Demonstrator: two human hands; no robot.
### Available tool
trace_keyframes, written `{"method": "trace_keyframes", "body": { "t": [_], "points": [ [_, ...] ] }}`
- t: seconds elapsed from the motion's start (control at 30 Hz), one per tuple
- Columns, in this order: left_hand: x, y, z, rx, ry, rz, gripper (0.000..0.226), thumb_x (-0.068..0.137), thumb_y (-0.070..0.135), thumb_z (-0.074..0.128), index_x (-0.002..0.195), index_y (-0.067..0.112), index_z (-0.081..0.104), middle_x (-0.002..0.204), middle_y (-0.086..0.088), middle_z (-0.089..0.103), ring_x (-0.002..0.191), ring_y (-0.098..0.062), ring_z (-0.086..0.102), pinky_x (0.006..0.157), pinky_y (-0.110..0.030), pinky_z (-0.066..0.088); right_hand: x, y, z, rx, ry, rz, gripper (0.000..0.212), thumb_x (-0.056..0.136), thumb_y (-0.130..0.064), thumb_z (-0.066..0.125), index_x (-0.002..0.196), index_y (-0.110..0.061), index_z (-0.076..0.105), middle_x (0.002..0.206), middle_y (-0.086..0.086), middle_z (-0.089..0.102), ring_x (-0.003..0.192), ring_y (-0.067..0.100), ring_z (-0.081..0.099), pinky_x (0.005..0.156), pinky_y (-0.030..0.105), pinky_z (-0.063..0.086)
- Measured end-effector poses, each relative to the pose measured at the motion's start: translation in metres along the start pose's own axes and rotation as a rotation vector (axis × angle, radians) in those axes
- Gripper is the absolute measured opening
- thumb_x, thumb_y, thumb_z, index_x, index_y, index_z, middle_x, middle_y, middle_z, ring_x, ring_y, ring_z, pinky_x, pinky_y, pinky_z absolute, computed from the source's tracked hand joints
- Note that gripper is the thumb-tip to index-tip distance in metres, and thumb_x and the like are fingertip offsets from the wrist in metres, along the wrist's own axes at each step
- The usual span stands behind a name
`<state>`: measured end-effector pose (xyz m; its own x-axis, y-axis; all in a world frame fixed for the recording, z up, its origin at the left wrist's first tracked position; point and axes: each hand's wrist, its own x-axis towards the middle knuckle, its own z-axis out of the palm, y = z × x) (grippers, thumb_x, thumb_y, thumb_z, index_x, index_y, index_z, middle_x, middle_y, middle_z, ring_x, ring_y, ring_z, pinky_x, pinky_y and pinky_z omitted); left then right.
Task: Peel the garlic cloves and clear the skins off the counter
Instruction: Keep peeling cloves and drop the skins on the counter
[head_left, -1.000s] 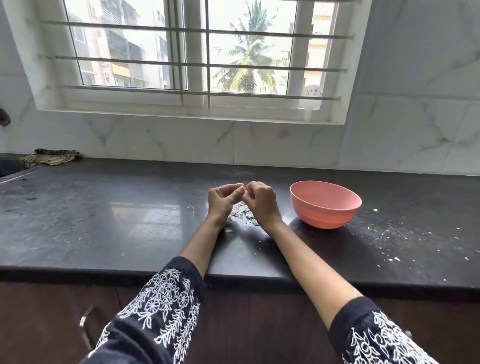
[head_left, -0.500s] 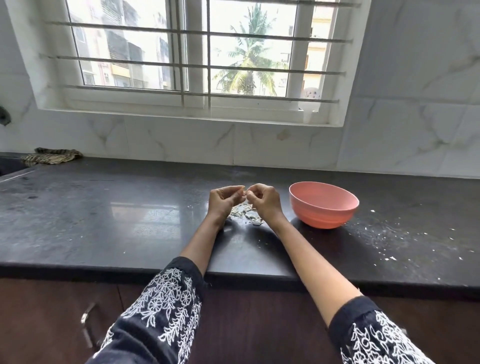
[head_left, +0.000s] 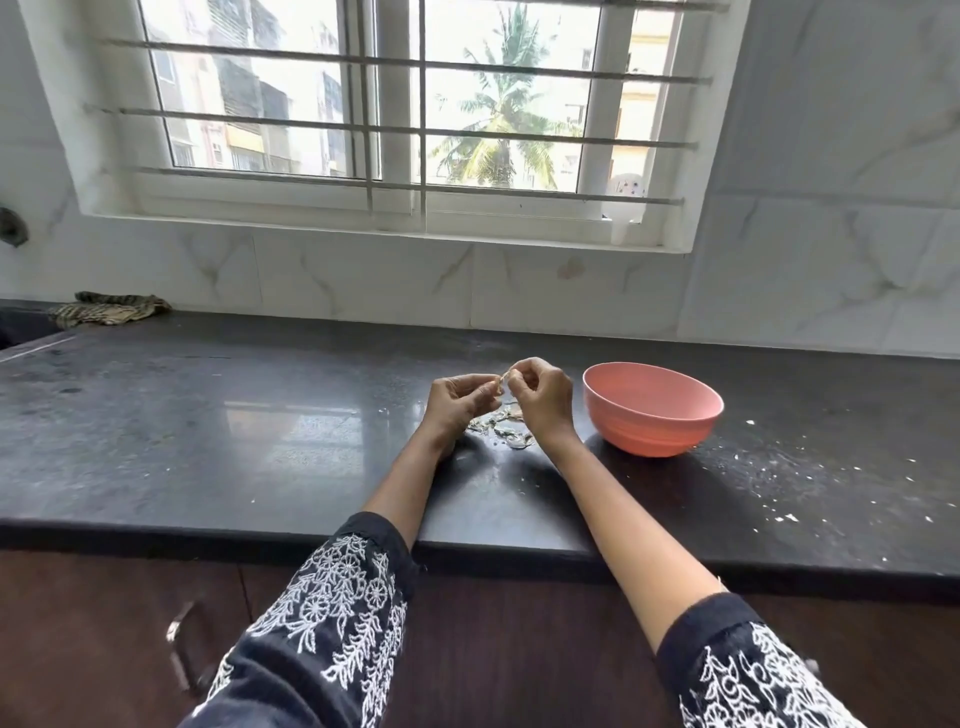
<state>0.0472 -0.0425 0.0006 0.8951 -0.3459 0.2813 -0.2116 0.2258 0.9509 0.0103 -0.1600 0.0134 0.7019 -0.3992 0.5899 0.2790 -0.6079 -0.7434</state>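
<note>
Both hands (head_left: 501, 397) pinch garlic (head_left: 500, 383) beside seemingly empty bowl (head_left: 652, 408).

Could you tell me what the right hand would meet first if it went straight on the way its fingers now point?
Probably the left hand: the right hand points leftward, its fingers at the small garlic piece held between both hands.

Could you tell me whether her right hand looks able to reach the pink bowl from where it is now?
Probably yes: the pink bowl stands just beside the right hand with bare counter between, though that hand is pinching a garlic clove.
</note>
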Motion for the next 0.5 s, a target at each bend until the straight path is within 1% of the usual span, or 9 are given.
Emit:
{"method": "trace_keyframes", "body": {
  "t": [0.07, 0.13, 0.2, 0.33, 0.37, 0.47, 0.5],
  "points": [
    [0.0, 0.0, 0.001, -0.008, -0.013, -0.009, 0.023, 0.087, 0.002, 0.06, 0.109, -0.005, 0.062, 0.066, 0.009, 0.07, 0.065, 0.001, 0.064, 0.066, -0.013, 0.052, -0.001, -0.002, 0.0, 0.009, 0.021, -0.001, 0.008, 0.083, -0.004, 0.059, 0.078, -0.003, 0.065, 0.067, 0.004, 0.062, 0.063, 0.013, 0.055, 0.063, 0.025, 0.042],
    [0.0, 0.001, 0.001, -0.008, -0.022, -0.019, 0.024, 0.088, 0.003, 0.06, 0.11, -0.006, 0.062, 0.067, 0.01, 0.07, 0.066, 0.002, 0.063, 0.066, -0.013, 0.052, -0.003, -0.003, 0.002, 0.002, 0.029, -0.007, 0.009, 0.084, -0.004, 0.058, 0.077, -0.002, 0.064, 0.068, 0.008, 0.064, 0.063, 0.015, 0.054, 0.063, 0.026, 0.041],
    [0.001, 0.0, 0.001, -0.007, -0.033, -0.04, 0.025, 0.088, 0.002, 0.059, 0.112, -0.006, 0.061, 0.066, 0.01, 0.07, 0.066, 0.002, 0.064, 0.066, -0.012, 0.052, -0.002, 0.0, 0.004, -0.038, 0.036, -0.012, 0.009, 0.084, -0.004, 0.057, 0.078, -0.001, 0.063, 0.071, 0.013, 0.065, 0.065, 0.019, 0.054, 0.064, 0.03, 0.04],
    [0.0, 0.0, 0.002, 0.02, -0.041, -0.07, 0.027, 0.087, -0.002, 0.058, 0.113, -0.012, 0.059, 0.064, 0.005, 0.068, 0.058, 0.0, 0.063, 0.061, -0.012, 0.052, 0.007, 0.011, -0.001, -0.098, 0.175, 0.055, 0.012, 0.086, -0.003, 0.052, 0.083, 0.003, 0.062, 0.08, 0.019, 0.066, 0.077, 0.031, 0.059, 0.067, 0.03, 0.036],
    [0.0, -0.001, 0.001, 0.011, -0.033, -0.068, 0.027, 0.088, -0.002, 0.058, 0.113, -0.012, 0.059, 0.064, 0.005, 0.068, 0.059, -0.001, 0.064, 0.061, -0.012, 0.053, 0.008, 0.013, -0.001, -0.119, 0.157, 0.054, 0.013, 0.087, -0.003, 0.052, 0.084, 0.003, 0.063, 0.081, 0.019, 0.066, 0.079, 0.032, 0.06, 0.068, 0.031, 0.037],
    [0.001, 0.0, -0.002, -0.024, 0.015, -0.056, 0.026, 0.088, 0.0, 0.058, 0.111, -0.011, 0.06, 0.065, 0.007, 0.069, 0.061, 0.0, 0.064, 0.062, -0.013, 0.053, 0.003, 0.013, 0.006, -0.218, -0.02, -0.013, 0.015, 0.089, -0.005, 0.053, 0.087, 0.003, 0.066, 0.087, 0.02, 0.067, 0.084, 0.032, 0.06, 0.07, 0.032, 0.039],
    [0.002, 0.0, -0.003, -0.043, 0.035, -0.054, 0.025, 0.088, 0.001, 0.058, 0.11, -0.01, 0.061, 0.066, 0.007, 0.069, 0.062, 0.0, 0.064, 0.062, -0.013, 0.052, 0.002, 0.014, 0.008, -0.234, -0.05, -0.033, 0.015, 0.088, -0.004, 0.052, 0.087, 0.002, 0.066, 0.088, 0.019, 0.067, 0.084, 0.032, 0.06, 0.071, 0.032, 0.038]
  ]
}}
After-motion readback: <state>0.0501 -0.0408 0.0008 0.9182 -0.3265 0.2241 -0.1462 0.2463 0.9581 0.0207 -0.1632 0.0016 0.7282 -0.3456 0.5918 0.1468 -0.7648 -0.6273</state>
